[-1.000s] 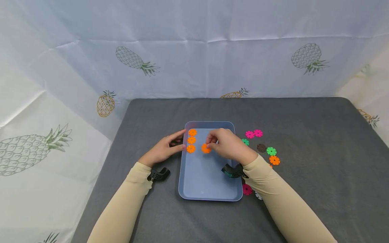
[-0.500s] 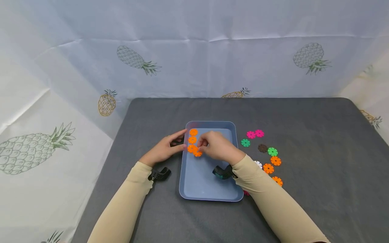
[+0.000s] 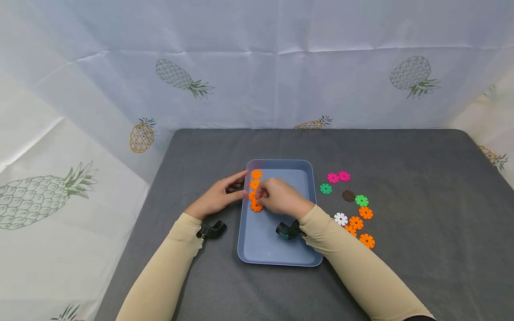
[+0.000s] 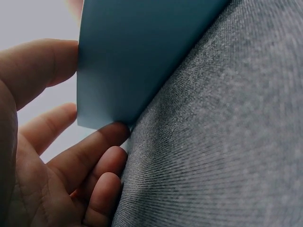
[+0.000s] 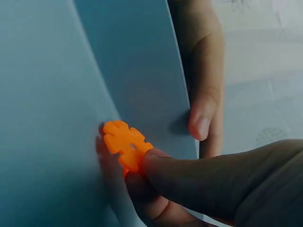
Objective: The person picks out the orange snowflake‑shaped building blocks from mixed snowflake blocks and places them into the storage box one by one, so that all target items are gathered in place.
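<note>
My right hand (image 3: 279,196) is over the left side of a blue tray (image 3: 277,249), pinching an orange notched plastic disc (image 5: 125,144) between thumb and fingers. In the head view that disc is the lowest of a column of orange discs along the tray's left wall; the top one (image 3: 256,174) lies near the far left corner. Outside the tray, my left hand (image 3: 218,196) touches the left wall with its thumb and fingertips. The left wrist view has its fingers (image 4: 90,151) loosely bent against the tray's outer wall. My right fingers partly cover one disc of the column.
Right of the tray, loose discs lie on the grey cloth (image 3: 421,200): pink ones (image 3: 333,178), a dark green one (image 3: 325,189), a brown one (image 3: 348,196), a light green one (image 3: 362,200), a white one (image 3: 341,219) and several orange ones (image 3: 367,240). My right forearm reaches over the tray's right wall.
My right hand has moved left and slightly nearer with the orange disc, from the tray's middle to the end of the column. The left hand stays against the tray's wall.
</note>
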Motion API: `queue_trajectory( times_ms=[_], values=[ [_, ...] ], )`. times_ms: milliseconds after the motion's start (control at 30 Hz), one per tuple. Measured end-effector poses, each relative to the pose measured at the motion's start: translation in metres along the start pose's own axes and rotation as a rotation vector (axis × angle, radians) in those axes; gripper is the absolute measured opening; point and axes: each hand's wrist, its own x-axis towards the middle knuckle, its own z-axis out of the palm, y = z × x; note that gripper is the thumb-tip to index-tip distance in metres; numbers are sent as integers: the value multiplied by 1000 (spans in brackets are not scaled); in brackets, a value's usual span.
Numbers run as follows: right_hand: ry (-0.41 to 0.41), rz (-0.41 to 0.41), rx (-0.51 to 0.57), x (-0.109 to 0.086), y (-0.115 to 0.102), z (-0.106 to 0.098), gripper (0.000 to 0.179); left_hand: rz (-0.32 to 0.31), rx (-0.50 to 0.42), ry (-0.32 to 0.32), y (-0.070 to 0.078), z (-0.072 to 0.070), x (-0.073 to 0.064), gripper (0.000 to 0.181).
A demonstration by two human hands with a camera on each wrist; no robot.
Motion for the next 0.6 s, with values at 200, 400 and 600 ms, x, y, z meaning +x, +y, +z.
queue_trajectory(
  times_ms=[200,400,600],
  values=[
    [-10,3,0,1,2,3,9,5,8,1,-1,0,1,66],
    [-14,13,-25,2,3,5,11,0,6,-4,-2,0,1,67],
    [-18,22,-27,3,3,6,13,0,9,-5,-2,0,2,67]
  ],
)
